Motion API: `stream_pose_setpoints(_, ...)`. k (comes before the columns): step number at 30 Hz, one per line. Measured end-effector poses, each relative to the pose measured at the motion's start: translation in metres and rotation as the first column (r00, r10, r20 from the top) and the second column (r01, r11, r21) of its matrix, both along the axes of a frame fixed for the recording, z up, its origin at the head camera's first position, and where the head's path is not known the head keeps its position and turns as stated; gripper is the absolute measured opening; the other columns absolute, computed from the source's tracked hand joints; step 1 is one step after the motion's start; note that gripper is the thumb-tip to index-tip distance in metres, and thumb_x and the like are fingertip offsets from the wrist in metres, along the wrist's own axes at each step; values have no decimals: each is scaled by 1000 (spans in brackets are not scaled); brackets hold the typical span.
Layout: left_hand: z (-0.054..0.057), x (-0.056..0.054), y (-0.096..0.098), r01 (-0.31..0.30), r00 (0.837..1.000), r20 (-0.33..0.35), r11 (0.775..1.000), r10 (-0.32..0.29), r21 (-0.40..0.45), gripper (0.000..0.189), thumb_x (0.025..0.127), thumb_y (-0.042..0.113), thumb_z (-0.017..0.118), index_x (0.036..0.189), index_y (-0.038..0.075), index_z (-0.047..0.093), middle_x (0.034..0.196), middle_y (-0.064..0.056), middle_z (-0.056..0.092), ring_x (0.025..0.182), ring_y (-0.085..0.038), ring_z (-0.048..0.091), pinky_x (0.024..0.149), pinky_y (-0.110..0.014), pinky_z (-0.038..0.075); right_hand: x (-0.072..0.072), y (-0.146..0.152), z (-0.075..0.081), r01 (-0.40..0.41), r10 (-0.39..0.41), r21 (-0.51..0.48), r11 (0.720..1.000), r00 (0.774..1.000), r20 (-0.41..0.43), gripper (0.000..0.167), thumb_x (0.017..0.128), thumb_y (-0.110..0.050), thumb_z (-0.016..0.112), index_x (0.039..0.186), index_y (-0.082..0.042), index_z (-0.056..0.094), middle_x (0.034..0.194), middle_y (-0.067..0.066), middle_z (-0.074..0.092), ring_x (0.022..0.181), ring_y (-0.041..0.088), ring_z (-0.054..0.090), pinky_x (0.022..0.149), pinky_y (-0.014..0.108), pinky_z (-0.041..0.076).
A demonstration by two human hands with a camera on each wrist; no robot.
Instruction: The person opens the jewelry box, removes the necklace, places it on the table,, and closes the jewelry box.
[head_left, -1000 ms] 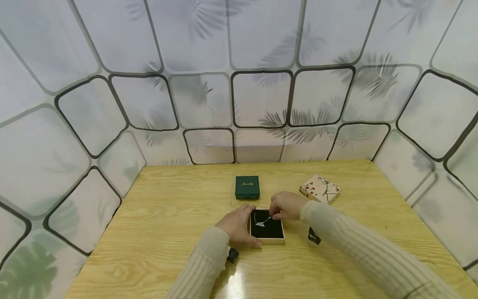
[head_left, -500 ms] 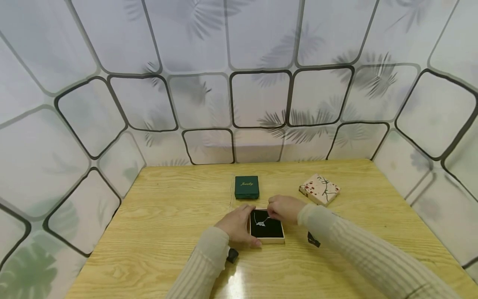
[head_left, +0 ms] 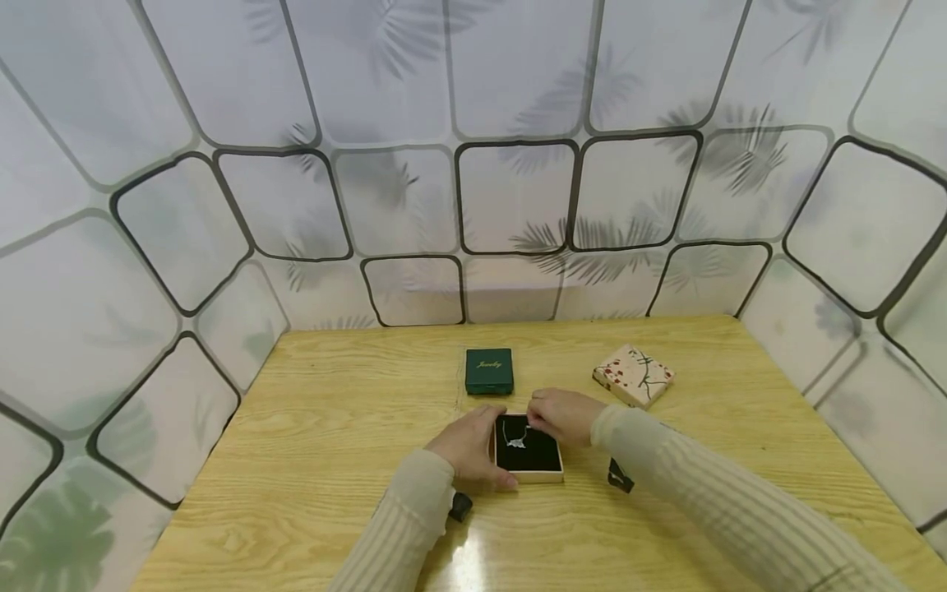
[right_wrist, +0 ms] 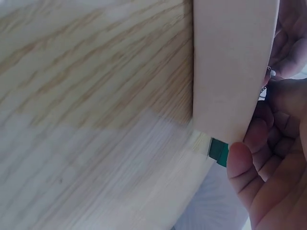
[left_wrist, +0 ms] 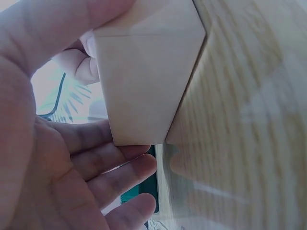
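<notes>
My left grip clasps the open box, thumb in front, fingers behind. Inside, a silver necklace lies on black padding, its chain pinched in my right grip. Beyond sit a flowered lid and a green box reading "Jewelry" in gold.

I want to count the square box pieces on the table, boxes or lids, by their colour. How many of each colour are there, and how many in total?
Green: 1 (dark green square box with gold lettering)
Pale: 2 (pale open square box with black lining; pale square piece with red flower pattern, box or lid, I cannot tell)
Total: 3
</notes>
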State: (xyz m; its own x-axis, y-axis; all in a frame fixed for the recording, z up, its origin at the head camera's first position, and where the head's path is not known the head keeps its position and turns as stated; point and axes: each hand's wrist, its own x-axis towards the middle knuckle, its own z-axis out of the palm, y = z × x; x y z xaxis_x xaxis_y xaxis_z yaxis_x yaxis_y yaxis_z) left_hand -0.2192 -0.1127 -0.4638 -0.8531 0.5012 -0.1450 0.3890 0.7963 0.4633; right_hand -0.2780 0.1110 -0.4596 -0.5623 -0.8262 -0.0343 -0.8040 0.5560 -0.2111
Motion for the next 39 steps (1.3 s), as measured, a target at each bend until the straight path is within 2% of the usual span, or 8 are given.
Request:
stream_pose_setpoints(16, -1, 0, 1, 3, 1000, -22, 1000, -3, -16, 114, 63, 62, 81, 150, 7, 30, 150, -8, 36, 135, -24, 37, 107, -41, 36, 6, -2, 6, -3, 9, -82, 997, 997, 71, 9, 101, -17, 50, 93, -17, 54, 88, -10, 47, 77, 6, 45, 72, 27, 44)
stream_pose_setpoints(19, -1, 0, 1, 1, 1000, -21, 1000, -2, -18, 114, 64, 62, 81, 150, 7, 30, 150, -8, 36, 135, -24, 38, 107, -41, 36, 7, -2, 9, 24, -9, -110, 994, 991, 134, 10, 102, -14, 48, 93, -15, 52, 86, -8, 49, 76, 7, 48, 70, 27, 45)
stream_pose_setpoints(23, -1, 0, 1, 3, 1000, -21, 1000, -3, -15, 113, 64, 61, 81, 150, 8, 30, 150, -8, 36, 135, -25, 38, 107, -41, 36, 7, 0, 11, 90, -48, -162, 983, 969, 242, 14, 104, -13, 42, 92, -13, 48, 85, -5, 55, 75, 8, 55, 69, 26, 48)
stream_pose_setpoints(25, -2, 0, 1, 4, 1000, -23, 1000, -5, -11, 113, 64, 61, 82, 150, 7, 30, 150, -8, 36, 135, -24, 38, 107, -40, 36, 6, 1, 11, 114, -59, -194, 974, 962, 268, 14, 104, -13, 40, 92, -12, 47, 86, -4, 57, 76, 8, 58, 70, 26, 50)
stream_pose_setpoints(28, -1, 0, 1, 3, 1000, -27, 1000, -4, -7, 113, 64, 60, 82, 150, 8, 31, 150, -8, 36, 135, -24, 38, 107, -40, 36, 3, 3, 11, 123, -61, -229, 966, 964, 260, 15, 105, -13, 40, 91, -12, 46, 85, -4, 57, 76, 10, 58, 70, 27, 50)
stream_pose_setpoints(39, -3, -1, 1, 1, 1000, -23, 1000, -1, 3, 113, 63, 61, 82, 149, 8, 32, 149, -8, 37, 134, -25, 39, 106, -41, 37, -1, 9, 14, 142, -84, -259, 955, 971, 224, 15, 105, -15, 40, 92, -14, 46, 83, -4, 54, 71, 8, 52, 65, 28, 46)
